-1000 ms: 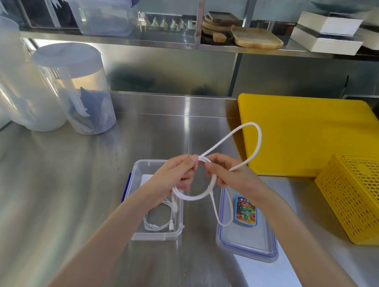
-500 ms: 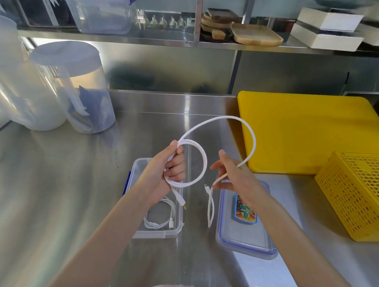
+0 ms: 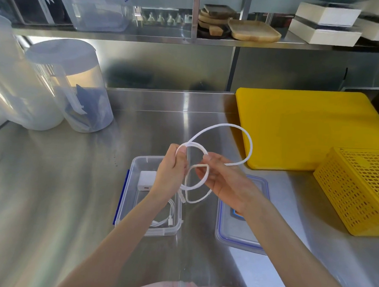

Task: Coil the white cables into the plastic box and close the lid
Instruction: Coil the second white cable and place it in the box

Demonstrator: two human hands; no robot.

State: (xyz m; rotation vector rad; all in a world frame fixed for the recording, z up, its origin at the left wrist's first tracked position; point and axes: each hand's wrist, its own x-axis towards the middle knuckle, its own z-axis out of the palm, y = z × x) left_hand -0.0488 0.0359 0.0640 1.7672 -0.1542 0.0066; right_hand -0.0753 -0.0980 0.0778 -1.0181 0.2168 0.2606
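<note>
I hold a white cable (image 3: pixel 248 137) in the air above the steel counter, wound into loops. My left hand (image 3: pixel 171 173) pinches the coil at its left side. My right hand (image 3: pixel 224 180) grips the coil's right side, and a large loop arcs out beyond it. One plug end hangs below the hands. Under my left hand sits the open clear plastic box (image 3: pixel 124 197); inside lie a white charger block (image 3: pixel 147 180) and another coiled white cable (image 3: pixel 169 219). The box's lid (image 3: pixel 238 236) lies flat to the right, partly hidden by my right forearm.
A yellow cutting board (image 3: pixel 305 129) lies at the back right, a yellow mesh basket (image 3: pixel 357 189) in front of it. Two clear lidded jugs (image 3: pixel 70 86) stand at the left. A shelf above holds a plastic container (image 3: pixel 97 6), wooden trays and white boxes.
My hands came back together after parting; my right hand brought another turn of the cable to the coil in my left. The free loop is smaller and the tail shorter.
</note>
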